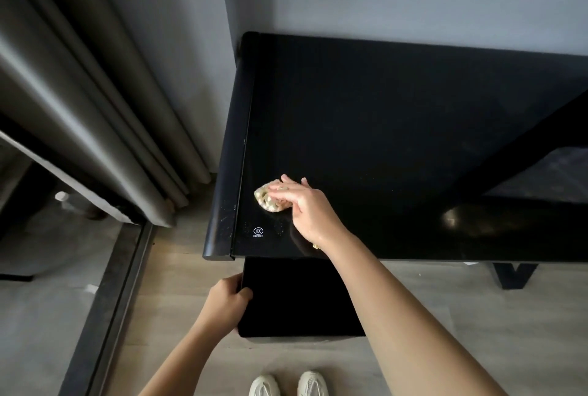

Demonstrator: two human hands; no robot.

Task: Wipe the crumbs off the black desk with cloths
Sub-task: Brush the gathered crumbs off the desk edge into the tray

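A glossy black desk [381,115] stands against the grey wall. Near its front left corner lies a small bunched beige patterned cloth [266,200]. My right hand [302,205] rests on top of the cloth with fingers spread over it, pressing it onto the desk. Pale crumbs [280,227] speckle the surface just in front of the cloth and along the rounded left edge. Below the desk's front edge, my left hand [227,300] grips the left rim of a black bin [302,297] held under that edge.
Grey curtains [95,93] hang at the left beside a dark floor rail [111,300]. A black desk leg [512,274] stands on the wooden floor at the right. My two pale shoes [288,384] show at the bottom.
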